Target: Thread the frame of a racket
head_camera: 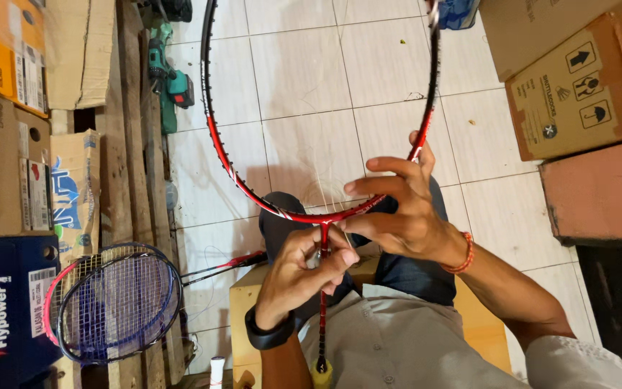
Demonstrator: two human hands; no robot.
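Racket [323, 216] frame is nearly bare (faint string near throat); left hand [298, 270] pinches shaft, right hand [397, 212] pinches frame — stringing barely begun.

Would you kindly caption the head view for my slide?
Both hands, left and right, grip an unstrung red racket at its throat.

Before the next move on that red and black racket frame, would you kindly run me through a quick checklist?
1. Left hand grips the shaft at the throat of the red and black unstrung racket frame: ok.
2. Right hand steadies the frame's lower rim: ok.
3. Thin pale string between fingers: cannot tell.
4. Frame head unobstructed over the white tiled floor: ok.
5. Strung blue racket lies apart: ok.
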